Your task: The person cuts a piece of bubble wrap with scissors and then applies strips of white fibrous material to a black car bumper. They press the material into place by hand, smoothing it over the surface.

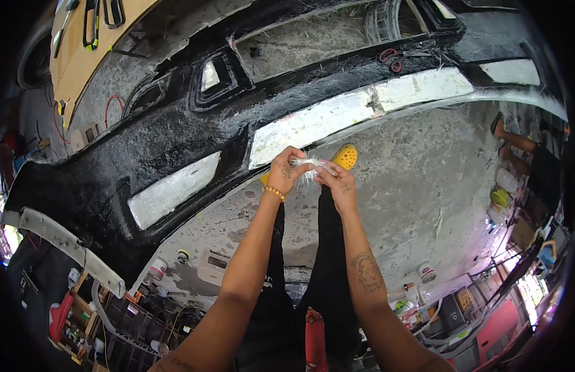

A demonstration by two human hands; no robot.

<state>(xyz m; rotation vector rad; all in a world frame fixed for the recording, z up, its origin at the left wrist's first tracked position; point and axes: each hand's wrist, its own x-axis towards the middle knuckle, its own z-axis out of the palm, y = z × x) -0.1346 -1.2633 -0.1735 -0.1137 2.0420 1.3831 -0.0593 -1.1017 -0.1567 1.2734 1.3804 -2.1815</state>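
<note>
Between my two hands is a small tuft of loose white glass-fibre strands (308,166). My left hand (286,170), with a beaded bracelet at the wrist, pinches its left side. The fingers of my right hand (338,185) are closed on its right side. Both hands are close together, just in front of the near edge of a large black shell (157,133) shaped like a car bumper. White rectangular panels (312,124) are set along that shell. Red-handled scissors (394,60) lie on its upper right part, with stray fibres around them.
A wooden board (83,59) with black-handled tools lies at the upper left. My yellow clog (345,156) stands on the stained concrete floor (411,186). Another person's legs (520,146) show at the far right. Cluttered shelves (83,316) and tubs (427,273) are nearer me.
</note>
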